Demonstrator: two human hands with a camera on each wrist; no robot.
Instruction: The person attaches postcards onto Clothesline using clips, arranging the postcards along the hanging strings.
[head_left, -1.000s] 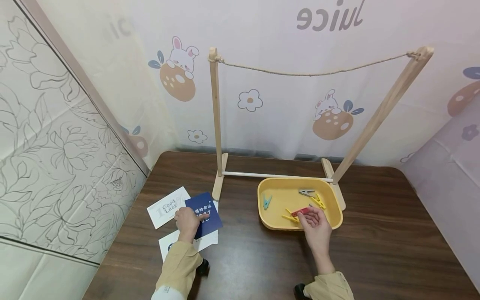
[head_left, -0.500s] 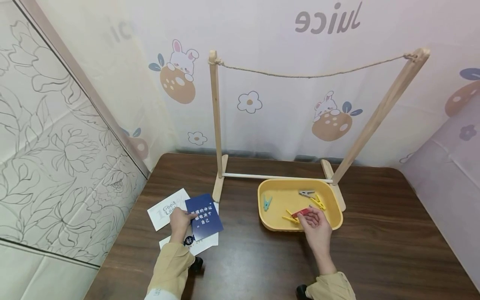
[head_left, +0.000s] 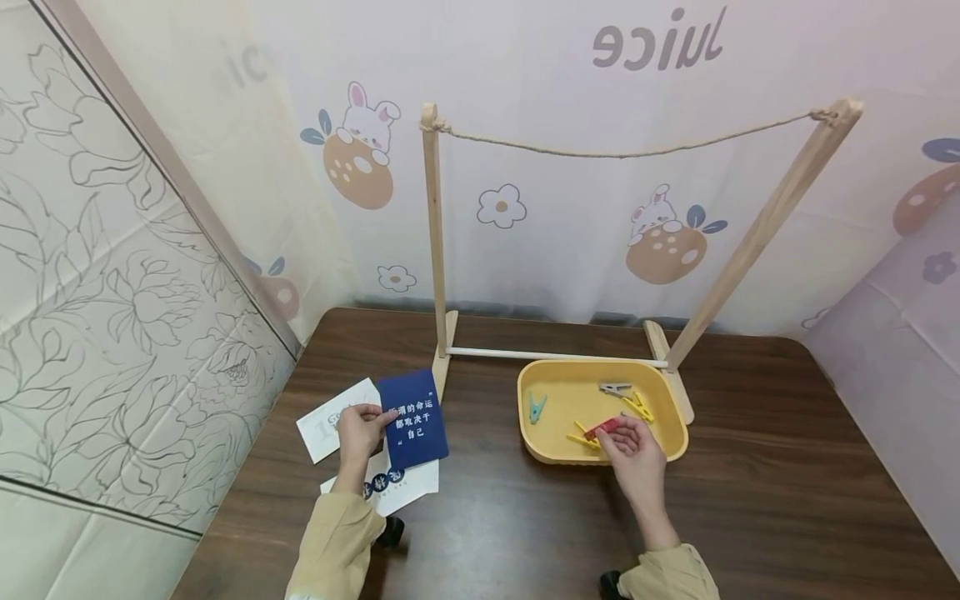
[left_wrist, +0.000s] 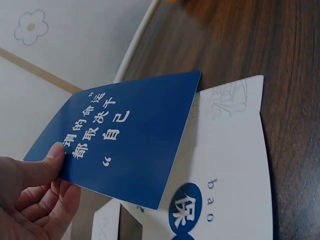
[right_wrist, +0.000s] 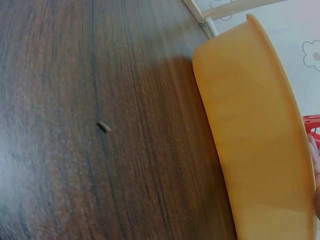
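Between thumb and fingers my left hand (head_left: 361, 433) pinches the left edge of a dark blue card (head_left: 414, 446) with white Chinese writing. In the left wrist view the blue card (left_wrist: 135, 130) is lifted and tilted above a white card (left_wrist: 230, 150) with blue round emblems. Another white card (head_left: 318, 429) lies behind the hand, its print partly covered. At the front right of a yellow basin, my right hand (head_left: 636, 450) pinches a red clothespin (head_left: 602, 428). Only fingertips and part of the red clothespin (right_wrist: 312, 122) show past the basin wall in the right wrist view.
The yellow basin (head_left: 540, 446) holds a teal clothespin (head_left: 537, 407), a grey clothespin (head_left: 615, 388) and yellow clothespins (head_left: 637, 406). Behind it stands a wooden frame (head_left: 435, 242) with a slack rope (head_left: 600, 155) strung between its posts. A patterned curtain backs the brown table (head_left: 510, 517).
My left hand first slid left across the blue card, then gripped its edge and raised it off the cards below, uncovering more blue emblems. The right hand stays nearly still with the red clothespin.
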